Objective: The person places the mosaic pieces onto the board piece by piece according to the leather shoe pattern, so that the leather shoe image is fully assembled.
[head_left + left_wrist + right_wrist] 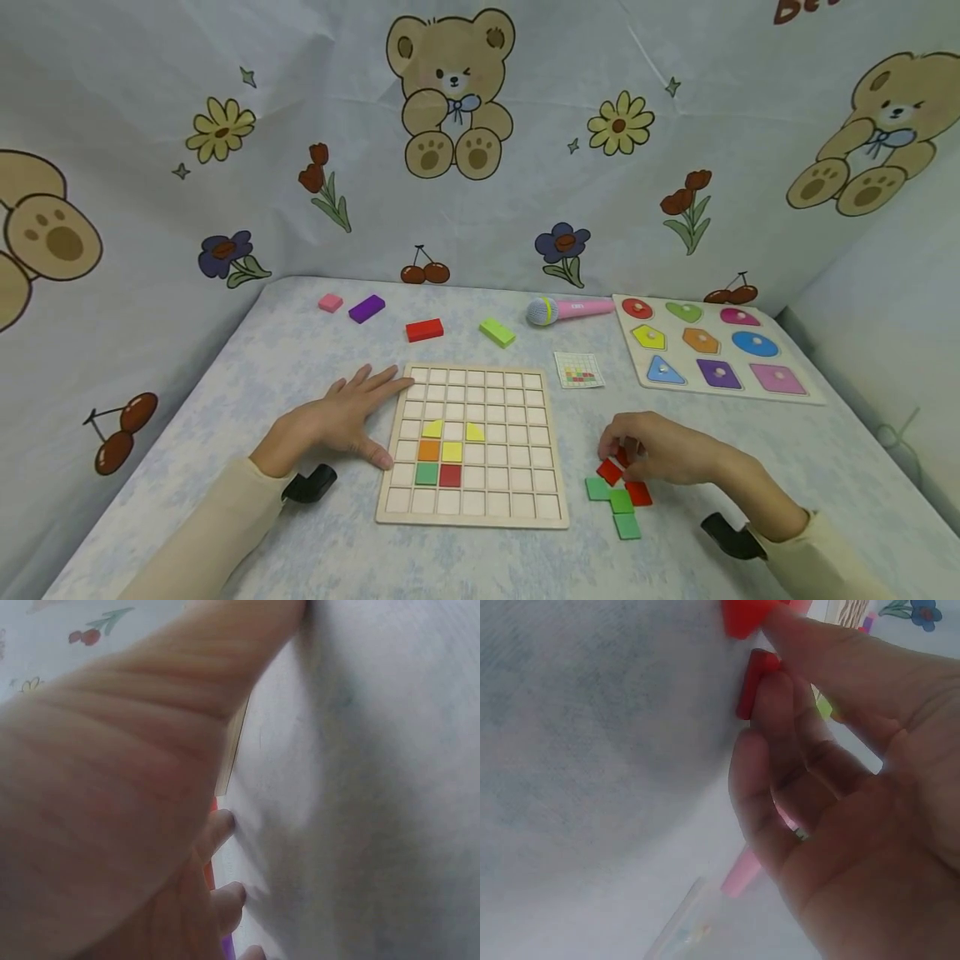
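Note:
A wooden grid board (471, 527) lies on the table, holding yellow, orange, green and red pieces in some squares. My left hand (341, 419) rests with spread fingers at its left side, thumb and a fingertip on the edge. In the left wrist view, the palm hides most of the board. Right of the board, my right hand (660, 448) bends over a loose group of red and green tiles. Its curled fingertips are at a red tile (756, 684), and the thumb touches another red piece (742, 616). Fingers partly hide both. Green tiles (622, 501) lie just below the hand.
A small pattern card (578, 371) lies beyond the board's right corner. Farther back are a pink toy microphone (573, 309), a red block (424, 330), a lime block (497, 332), a purple block (367, 309) and a pink block (330, 302). A shape puzzle (630, 354) lies back right.

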The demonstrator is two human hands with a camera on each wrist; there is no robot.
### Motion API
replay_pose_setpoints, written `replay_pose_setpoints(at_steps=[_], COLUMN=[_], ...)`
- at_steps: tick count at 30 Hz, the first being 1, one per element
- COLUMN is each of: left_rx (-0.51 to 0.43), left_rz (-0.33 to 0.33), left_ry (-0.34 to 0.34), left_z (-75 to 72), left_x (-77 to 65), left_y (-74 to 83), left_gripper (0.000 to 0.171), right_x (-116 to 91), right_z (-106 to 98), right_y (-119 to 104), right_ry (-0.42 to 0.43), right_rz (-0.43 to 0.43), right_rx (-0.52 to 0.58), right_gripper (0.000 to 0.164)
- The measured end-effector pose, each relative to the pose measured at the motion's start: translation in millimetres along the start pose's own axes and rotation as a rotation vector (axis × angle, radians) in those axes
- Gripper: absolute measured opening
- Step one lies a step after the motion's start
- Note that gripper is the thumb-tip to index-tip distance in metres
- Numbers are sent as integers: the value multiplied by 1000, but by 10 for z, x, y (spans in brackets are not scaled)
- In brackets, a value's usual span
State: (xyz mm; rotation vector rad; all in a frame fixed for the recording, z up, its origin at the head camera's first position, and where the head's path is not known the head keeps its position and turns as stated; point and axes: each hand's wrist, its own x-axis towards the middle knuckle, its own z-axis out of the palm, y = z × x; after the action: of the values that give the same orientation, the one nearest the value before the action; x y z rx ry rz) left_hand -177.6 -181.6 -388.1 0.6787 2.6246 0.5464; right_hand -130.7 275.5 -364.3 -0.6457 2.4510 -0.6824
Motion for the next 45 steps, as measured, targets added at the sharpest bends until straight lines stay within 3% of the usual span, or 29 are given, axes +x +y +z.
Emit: replay_pose_setpoints(at_steps=[9,17,32,45], left_rx=[-17,-19,-16,-6], left_rz=[1,2,4,1], left_ry=[-1,6,13,4], left_z=[15,35,49,-4], left_x=[-19,-24,-18,-7], left_y=[-8,-35,-13,18], left_gripper=[122,123,122,122], right_x=[46,186,645,872], right_z=[15,6,237,463], right_y=[-13,-165,-729,-1122], right_ry=[43,98,77,4], right_rz=[57,-88,-234,-287], right_rx=[-64,-110,-149,-169], right_gripper=[22,17,12,15])
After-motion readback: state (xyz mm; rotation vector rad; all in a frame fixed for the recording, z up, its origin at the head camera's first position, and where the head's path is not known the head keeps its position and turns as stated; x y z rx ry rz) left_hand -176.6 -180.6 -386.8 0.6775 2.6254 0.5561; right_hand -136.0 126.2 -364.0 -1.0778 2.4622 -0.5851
